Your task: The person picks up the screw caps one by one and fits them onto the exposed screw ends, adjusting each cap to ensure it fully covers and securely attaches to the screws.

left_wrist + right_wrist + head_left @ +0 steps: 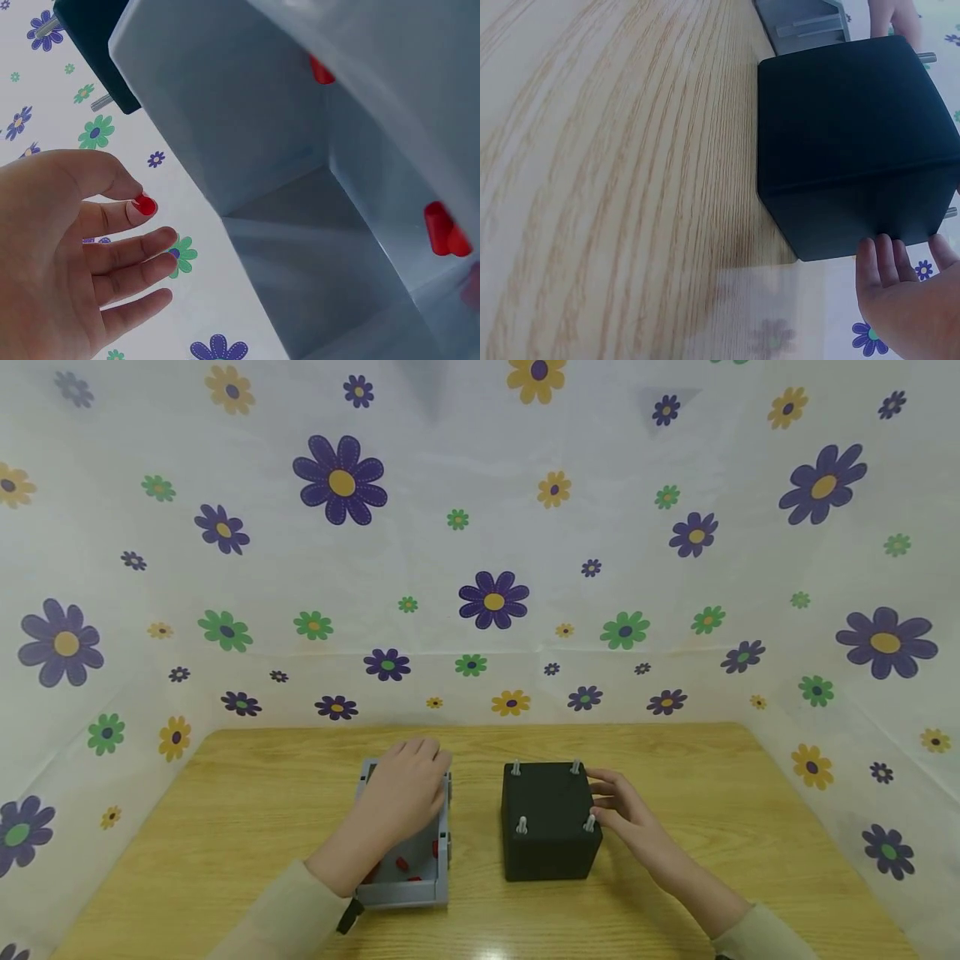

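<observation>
My left hand [405, 787] is above a grey bin [405, 893]. In the left wrist view it pinches a small red cylindrical piece [145, 205] between thumb and index finger, with the other fingers extended. More red pieces [402, 863] lie in the bin, partly hidden by the hand and wrist. A black box [551, 857] stands on the table to the bin's right. Metal pegs [522, 825] stick up near its top corners. Against the box's right side rests my right hand [633, 822], its fingers fairly straight and its thumb close to the front right peg [589, 823].
The wooden table [300, 760] carries both bin and box, with a narrow strip of wood between them. White flower-patterned cloth [420, 560] rises behind the table and along both sides.
</observation>
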A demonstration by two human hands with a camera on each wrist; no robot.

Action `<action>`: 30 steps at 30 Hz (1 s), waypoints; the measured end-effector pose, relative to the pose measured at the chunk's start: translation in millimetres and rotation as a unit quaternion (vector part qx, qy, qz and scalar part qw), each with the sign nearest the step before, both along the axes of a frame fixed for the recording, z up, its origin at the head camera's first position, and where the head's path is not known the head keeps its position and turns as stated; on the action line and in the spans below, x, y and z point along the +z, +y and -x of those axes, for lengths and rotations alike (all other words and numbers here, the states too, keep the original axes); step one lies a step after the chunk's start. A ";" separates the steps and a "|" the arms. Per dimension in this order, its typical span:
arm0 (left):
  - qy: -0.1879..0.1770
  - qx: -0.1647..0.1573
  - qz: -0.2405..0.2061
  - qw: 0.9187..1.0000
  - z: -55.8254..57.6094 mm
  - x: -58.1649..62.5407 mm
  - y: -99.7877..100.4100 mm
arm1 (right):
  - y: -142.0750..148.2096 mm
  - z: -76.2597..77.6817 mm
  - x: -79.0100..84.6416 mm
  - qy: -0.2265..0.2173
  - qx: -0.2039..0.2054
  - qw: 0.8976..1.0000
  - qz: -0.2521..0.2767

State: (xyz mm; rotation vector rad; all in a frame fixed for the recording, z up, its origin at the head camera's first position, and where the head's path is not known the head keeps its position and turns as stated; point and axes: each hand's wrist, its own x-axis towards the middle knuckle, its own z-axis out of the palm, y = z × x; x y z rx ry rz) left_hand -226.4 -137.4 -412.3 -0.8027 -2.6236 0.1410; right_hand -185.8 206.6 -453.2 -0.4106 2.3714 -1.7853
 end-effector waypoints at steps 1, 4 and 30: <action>0.002 -0.002 -0.001 1.000 0.2 0.7 0.8 | -0.1 0.1 -0.1 0.001 0.000 1.000 0.000; 0.000 -0.006 -0.007 1.000 1.1 2.7 3.9 | -0.4 0.2 0.4 0.005 -0.004 1.000 0.001; -0.001 -0.017 -0.027 0.999 7.7 20.0 29.9 | 1.1 1.6 -3.0 0.007 -0.001 1.000 -0.001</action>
